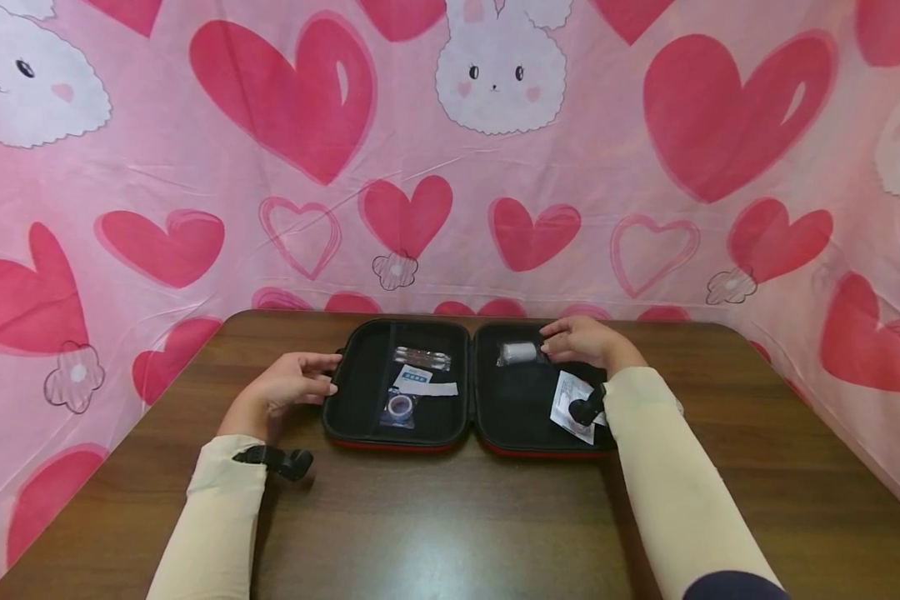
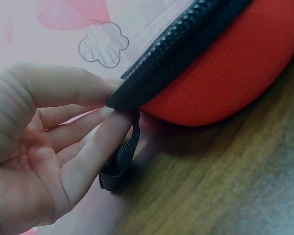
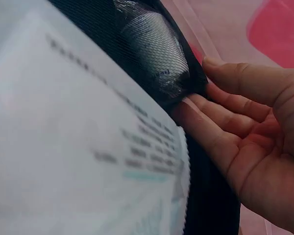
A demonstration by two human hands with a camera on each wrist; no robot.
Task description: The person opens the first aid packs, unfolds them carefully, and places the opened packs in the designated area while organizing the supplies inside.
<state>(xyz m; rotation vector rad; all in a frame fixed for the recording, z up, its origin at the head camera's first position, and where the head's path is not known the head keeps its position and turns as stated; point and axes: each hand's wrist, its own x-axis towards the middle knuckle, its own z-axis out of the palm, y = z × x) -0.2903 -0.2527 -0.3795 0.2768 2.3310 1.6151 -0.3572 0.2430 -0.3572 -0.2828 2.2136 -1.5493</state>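
Observation:
A black-lined zip case (image 1: 360,425) with a red outside (image 2: 225,73) lies opened flat on the table. At its left edge, thumb and forefinger of my left hand (image 1: 288,383) pinch the zippered rim (image 2: 157,63), beside a black fabric loop (image 2: 120,166). Over the case's right half, my right hand (image 1: 585,342) holds the edge of a dark mesh pocket (image 3: 100,29) between thumb and fingers. Behind that mesh sits a white bandage roll (image 1: 520,352) in clear wrapping. A white printed packet (image 1: 570,400) lies below, partly hidden by the wrist camera.
The left half holds wrapped swabs (image 1: 422,358), a blue-and-white packet (image 1: 414,377), a white strip (image 1: 438,389) and a bagged tape roll (image 1: 400,407). Under the case is a brown wooden table (image 1: 450,517). A pink heart-patterned cloth (image 1: 435,150) hangs behind.

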